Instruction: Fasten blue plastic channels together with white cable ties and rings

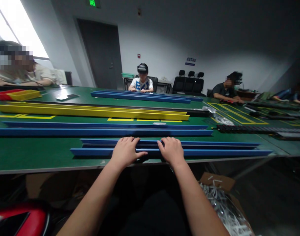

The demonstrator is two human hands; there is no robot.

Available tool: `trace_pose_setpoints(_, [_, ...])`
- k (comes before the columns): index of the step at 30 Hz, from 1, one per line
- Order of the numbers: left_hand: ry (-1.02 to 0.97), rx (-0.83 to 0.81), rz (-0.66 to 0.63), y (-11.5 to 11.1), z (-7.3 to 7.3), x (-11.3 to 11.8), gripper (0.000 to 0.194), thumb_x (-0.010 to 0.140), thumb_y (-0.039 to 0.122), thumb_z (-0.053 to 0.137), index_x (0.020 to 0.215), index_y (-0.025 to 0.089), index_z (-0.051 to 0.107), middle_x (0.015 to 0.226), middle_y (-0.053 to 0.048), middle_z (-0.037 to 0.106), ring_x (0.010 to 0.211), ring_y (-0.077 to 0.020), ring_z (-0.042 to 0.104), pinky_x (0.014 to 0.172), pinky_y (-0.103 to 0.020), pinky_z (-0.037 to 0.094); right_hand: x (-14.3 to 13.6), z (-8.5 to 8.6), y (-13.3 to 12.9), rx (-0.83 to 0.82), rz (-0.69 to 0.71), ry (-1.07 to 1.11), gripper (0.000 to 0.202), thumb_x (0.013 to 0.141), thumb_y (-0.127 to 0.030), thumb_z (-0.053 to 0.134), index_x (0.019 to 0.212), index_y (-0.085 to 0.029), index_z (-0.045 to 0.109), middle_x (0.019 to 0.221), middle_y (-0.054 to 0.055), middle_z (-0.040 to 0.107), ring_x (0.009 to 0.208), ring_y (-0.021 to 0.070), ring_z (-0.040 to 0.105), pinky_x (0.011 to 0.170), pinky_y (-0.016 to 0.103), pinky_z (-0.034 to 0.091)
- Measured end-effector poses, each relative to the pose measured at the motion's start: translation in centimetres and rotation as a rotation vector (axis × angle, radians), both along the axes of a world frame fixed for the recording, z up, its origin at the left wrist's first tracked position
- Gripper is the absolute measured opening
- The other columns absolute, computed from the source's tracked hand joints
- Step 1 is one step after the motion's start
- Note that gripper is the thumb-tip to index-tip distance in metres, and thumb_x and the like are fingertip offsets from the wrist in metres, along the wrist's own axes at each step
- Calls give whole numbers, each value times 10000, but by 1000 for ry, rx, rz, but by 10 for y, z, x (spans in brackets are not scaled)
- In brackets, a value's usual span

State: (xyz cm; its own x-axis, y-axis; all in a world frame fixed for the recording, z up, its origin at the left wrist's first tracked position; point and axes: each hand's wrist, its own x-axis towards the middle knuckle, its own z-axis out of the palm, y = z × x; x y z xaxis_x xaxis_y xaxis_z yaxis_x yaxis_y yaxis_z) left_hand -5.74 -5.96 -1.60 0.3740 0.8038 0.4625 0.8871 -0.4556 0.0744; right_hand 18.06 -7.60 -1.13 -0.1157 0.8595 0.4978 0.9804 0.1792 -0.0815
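A long blue U-shaped channel point(221, 152) lies along the near edge of the table, its open side up. My left hand point(125, 152) grips it left of the middle, fingers curled over the trough and thumb stretched along the near wall. Close by on the right, my right hand point(171, 150) holds the same channel, fingers bent over it and thumb near the index finger. The fingertips are partly hidden inside the trough. Just beyond lies a second blue channel point(66, 132), apart from both hands.
Farther back on the green table point(41, 150) lie a yellow channel point(91, 112), more blue channels point(140, 97) and a yellow tray point(25, 95). Dark strips point(253, 128) lie right. Several people sit around the table. A box of white scraps point(221, 200) stands below, right.
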Motion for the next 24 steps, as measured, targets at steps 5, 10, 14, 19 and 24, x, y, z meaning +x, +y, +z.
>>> trace_pose_setpoints(5, [-43,29,0,-7,0,23,676,729,731,557,1188,237,610,1031,-120,659,1010,-308,580,918,-440,396,20,0,3,22,-42,-19,419,967,-475,360,904,-258,713,894,56,708,909,209,597,830,342,343])
trace_pose_setpoints(10, [-85,20,-53,-15,0,79,641,794,675,531,1217,196,581,1089,-144,641,1071,-311,549,994,-476,351,80,-1,3,12,-71,-58,348,955,-372,392,905,-256,716,946,26,723,913,190,612,826,311,352])
trace_pose_setpoints(14, [-88,-8,-275,-21,2,113,506,874,539,518,1302,268,519,1309,-92,568,1224,-268,479,1082,-468,293,134,-3,4,-5,-119,-51,351,946,-349,385,950,-257,724,998,10,725,939,187,623,802,290,375])
trace_pose_setpoints(19, [-113,-50,-268,-19,3,89,467,910,444,498,1346,279,473,1365,-60,544,1252,-222,472,1103,-435,298,157,1,9,-74,-191,-9,347,934,-378,396,968,-281,727,1031,7,722,950,199,626,773,292,386])
trace_pose_setpoints(24, [-40,-81,7,-11,-1,24,632,804,592,587,1343,276,493,1333,-115,561,1268,-350,440,1070,-608,246,108,8,8,-113,-233,-11,407,944,-446,379,889,-252,733,961,56,723,882,215,626,826,338,369])
